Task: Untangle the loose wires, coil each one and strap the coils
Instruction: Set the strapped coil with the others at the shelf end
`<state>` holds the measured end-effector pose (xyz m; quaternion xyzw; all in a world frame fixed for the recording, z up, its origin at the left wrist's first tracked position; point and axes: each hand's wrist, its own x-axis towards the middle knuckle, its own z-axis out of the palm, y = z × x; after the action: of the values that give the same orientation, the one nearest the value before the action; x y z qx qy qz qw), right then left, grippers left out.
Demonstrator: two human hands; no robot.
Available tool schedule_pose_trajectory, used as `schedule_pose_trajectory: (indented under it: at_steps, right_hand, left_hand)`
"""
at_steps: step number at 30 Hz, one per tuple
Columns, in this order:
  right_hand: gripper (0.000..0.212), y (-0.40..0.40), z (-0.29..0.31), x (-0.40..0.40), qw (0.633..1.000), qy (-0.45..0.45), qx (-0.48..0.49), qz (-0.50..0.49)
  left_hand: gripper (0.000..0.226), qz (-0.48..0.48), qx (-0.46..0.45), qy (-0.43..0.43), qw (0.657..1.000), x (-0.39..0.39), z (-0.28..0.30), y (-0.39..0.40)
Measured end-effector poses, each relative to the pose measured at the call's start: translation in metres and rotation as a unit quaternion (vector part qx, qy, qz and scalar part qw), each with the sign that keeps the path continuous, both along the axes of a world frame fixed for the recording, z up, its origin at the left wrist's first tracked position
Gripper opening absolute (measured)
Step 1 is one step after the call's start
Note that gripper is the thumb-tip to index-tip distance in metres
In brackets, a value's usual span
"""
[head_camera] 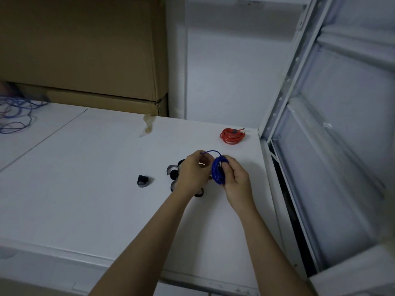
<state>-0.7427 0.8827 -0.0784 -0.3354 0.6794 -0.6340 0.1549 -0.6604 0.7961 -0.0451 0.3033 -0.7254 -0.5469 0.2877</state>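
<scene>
Above the white table [85, 189], the right hand [237, 184] grips a coiled blue wire [218, 170]. The left hand [193, 173] pinches its loose end; a strapped red wire coil [232, 136] lies beyond on that table.

Tabletop: flat white table [89, 189], smooth, matt.
Held coil: blue plastic-sheathed wire coil [218, 170], slightly glossy.
At one o'clock: red plastic-sheathed wire coil [232, 136], shiny.
At eleven: brown cardboard box [81, 45], matt paper.
At three: white painted metal shelf frame [284, 99], smooth.
</scene>
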Motion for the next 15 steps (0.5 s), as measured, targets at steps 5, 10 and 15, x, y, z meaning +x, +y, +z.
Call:
schedule_pose_trajectory:
  at_steps: [5,10,15]
  right_hand:
    - [0.025,-0.006,-0.001,0.003,0.999,0.031,-0.016,0.002]
    - [0.033,-0.009,-0.002,0.005,0.999,0.04,-0.016,0.029]
    - [0.033,-0.014,-0.003,0.006,0.996,0.059,0.014,0.064]
  left_hand:
    - [0.001,0.016,0.038,0.019,0.999,0.001,-0.001,-0.006]
    - [0.007,0.05,0.055,0.039,0.996,0.003,-0.003,-0.013]
    - [0.016,0.053,0.099,0.081,0.99,0.002,0.001,-0.018]
